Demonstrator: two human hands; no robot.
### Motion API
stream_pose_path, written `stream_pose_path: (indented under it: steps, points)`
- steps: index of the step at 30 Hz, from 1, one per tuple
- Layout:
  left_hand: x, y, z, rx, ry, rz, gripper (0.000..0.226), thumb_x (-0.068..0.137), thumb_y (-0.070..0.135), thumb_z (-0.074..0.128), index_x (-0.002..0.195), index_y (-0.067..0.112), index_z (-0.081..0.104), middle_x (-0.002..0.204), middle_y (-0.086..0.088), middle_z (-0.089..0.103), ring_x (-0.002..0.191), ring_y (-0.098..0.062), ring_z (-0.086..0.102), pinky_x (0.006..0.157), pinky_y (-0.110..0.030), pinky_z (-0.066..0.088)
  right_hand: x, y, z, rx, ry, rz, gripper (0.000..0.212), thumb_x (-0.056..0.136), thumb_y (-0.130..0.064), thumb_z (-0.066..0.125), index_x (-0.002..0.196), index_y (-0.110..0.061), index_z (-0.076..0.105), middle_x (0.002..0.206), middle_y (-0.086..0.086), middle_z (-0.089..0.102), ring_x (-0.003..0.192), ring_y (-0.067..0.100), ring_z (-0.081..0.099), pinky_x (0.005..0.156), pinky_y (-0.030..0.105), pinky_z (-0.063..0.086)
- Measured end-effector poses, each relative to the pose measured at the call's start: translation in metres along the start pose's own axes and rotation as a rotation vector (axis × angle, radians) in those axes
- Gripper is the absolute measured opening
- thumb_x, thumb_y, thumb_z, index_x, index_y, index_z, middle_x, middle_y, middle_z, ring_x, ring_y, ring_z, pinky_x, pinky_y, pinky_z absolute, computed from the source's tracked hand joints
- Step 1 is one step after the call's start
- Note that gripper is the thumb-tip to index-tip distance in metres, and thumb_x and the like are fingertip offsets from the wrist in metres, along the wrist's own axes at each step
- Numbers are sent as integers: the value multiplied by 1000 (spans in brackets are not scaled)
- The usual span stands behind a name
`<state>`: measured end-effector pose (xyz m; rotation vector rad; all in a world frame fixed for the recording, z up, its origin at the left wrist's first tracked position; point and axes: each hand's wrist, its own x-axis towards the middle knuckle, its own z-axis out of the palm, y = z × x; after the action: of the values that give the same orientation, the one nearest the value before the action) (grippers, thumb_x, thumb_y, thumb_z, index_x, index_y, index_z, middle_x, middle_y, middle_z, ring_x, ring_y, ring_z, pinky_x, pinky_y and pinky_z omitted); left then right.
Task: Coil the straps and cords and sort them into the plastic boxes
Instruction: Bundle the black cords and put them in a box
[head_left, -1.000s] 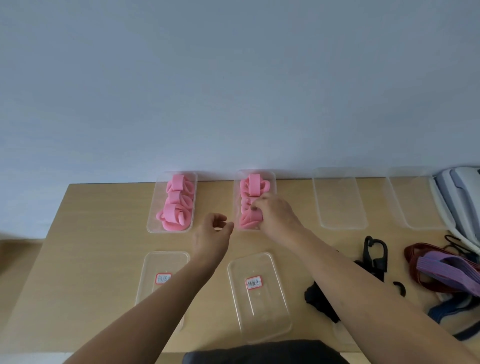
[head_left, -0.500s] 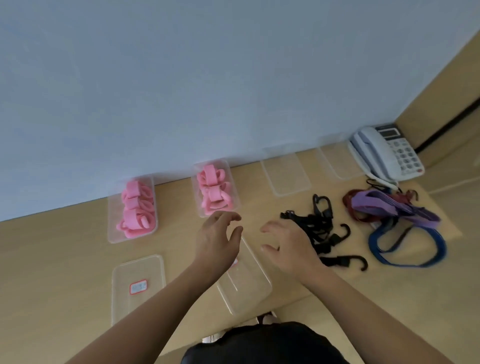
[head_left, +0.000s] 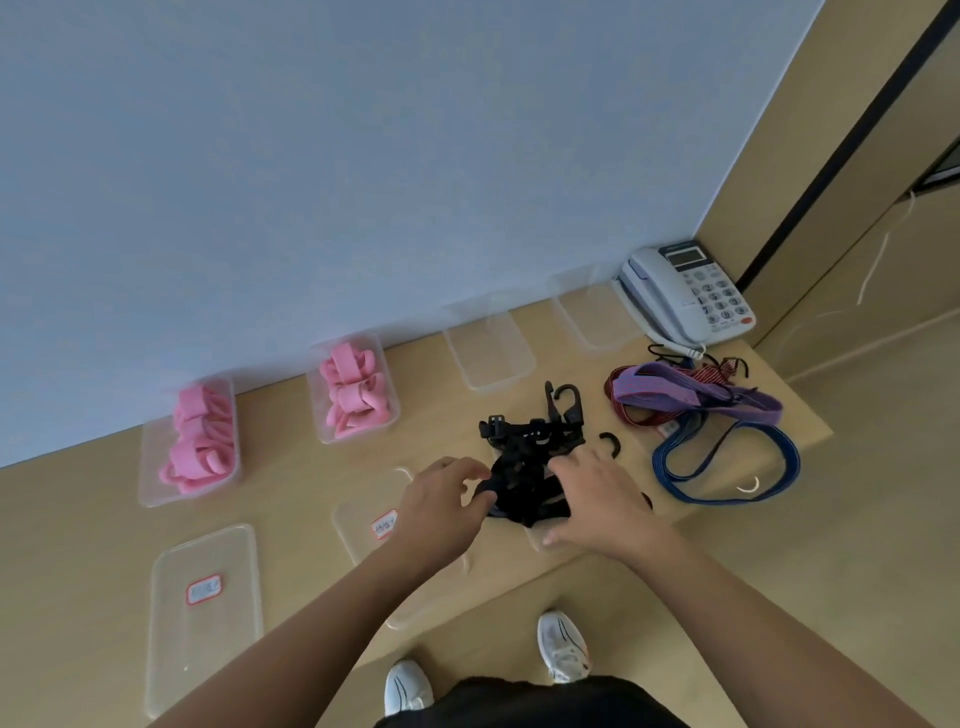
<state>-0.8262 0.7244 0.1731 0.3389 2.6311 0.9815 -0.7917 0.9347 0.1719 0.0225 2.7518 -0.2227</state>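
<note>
A tangled bundle of black straps with hooks lies on the wooden table, right of centre. My left hand pinches the bundle's left end between thumb and fingers. My right hand rests on the bundle's right side with its fingers spread. Two clear plastic boxes, one at the left and one at the middle, hold coiled pink straps. Behind the bundle stand two empty clear boxes. A purple strap, a red cord and a blue cord lie loose at the right.
Two clear lids with red labels lie near the front edge, one at the left, one partly under my left arm. A white desk phone sits at the back right corner. The table's right edge is just past the cords.
My view has swung right and down. Both hands left the middle pink box and moved right onto the black strap bundle; the left hand has taken hold of its end.
</note>
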Motion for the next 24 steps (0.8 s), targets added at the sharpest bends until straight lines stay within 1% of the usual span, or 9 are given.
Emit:
stream_pose_path:
  steps: [2,5,8,13,14,16,19,21,24]
  points:
    - [-2,10,7,-3,31,-51,22,95,28,69,117,27,71,119,8,66,97,-7,61,83,-25,43,2,6,12,-99,27,-65,58,79,-52,73,122,-20,52,120,4,43,112,25,44,91,37,46]
    - [-5,21,17,38,51,-101,29,94,21,67,122,27,69,124,5,65,106,-13,62,87,-27,45,5,22,21,-17,159,-155,29,93,-39,61,114,-19,60,115,2,45,108,23,46,89,35,46]
    - [-4,31,23,92,53,-125,45,90,19,68,133,29,62,137,3,57,121,-18,56,91,-24,38,9,38,17,89,240,-241,20,95,-27,56,111,-17,64,109,1,56,103,22,50,87,32,45]
    - [-1,64,21,41,42,1,76,77,31,78,147,31,50,154,8,44,140,-14,39,114,-30,35,8,50,-29,570,307,-262,10,95,-12,57,103,-13,63,85,-1,66,79,22,60,69,38,47]
    - [0,72,19,7,39,21,76,75,35,81,145,32,52,151,11,47,137,-8,43,113,-29,36,8,50,-40,628,315,-278,8,96,-12,57,101,-11,63,81,1,67,76,24,60,67,38,47]
    - [3,89,14,-98,53,18,70,72,40,82,137,34,58,130,17,64,117,1,58,99,-22,45,7,49,-65,752,339,-322,4,96,-11,57,96,-11,62,73,0,65,67,21,60,64,35,47]
    - [12,106,3,-237,115,-42,51,80,22,83,128,26,66,102,2,75,102,-14,69,91,-32,53,6,46,-98,907,342,-388,9,98,-13,57,91,-18,60,65,-2,60,56,11,53,57,28,42]
    - [14,119,-8,-382,165,-75,29,86,11,80,113,14,70,94,-11,74,91,-25,71,87,-39,58,6,45,-118,996,304,-404,9,99,-16,56,93,-16,62,62,5,59,53,16,51,53,33,42]
    - [11,138,-26,-738,229,-78,14,87,6,73,101,3,70,74,-13,60,66,-22,63,65,-26,56,6,49,-147,1167,185,-402,10,100,-21,58,95,-17,65,62,5,59,51,22,50,45,32,42]
